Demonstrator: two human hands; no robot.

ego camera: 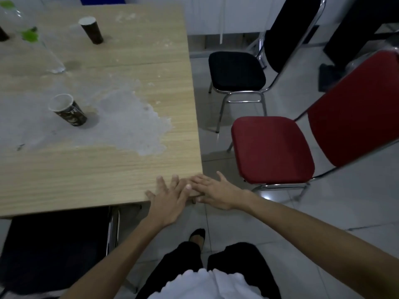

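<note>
At the far left a clear plastic bottle (28,37) with green on it lies tilted across the back of the table (86,173), a pale wooden top that fills the left half of the view. Just right of the bottle, a dark paper cup (68,110) stands on a wide pale patch (133,119) on the wood, and a second dark cup (91,30) stands farther back, well apart from the first. A black chair (54,244) is tucked under the table's near edge. At the near right corner of the table, the left hand (167,200) lies flat on the wood, fingers straight and spread, gripping nothing. The right hand (218,193) reaches in from the right with its fingers stretched out as well, its fingertips overlapping those of the left hand at the corner; it holds nothing either. Right of the table, on the tiled floor, a black-seated chair (236,71) stands at the back and a red chair (272,148) nearer, just beside the right hand.
</note>
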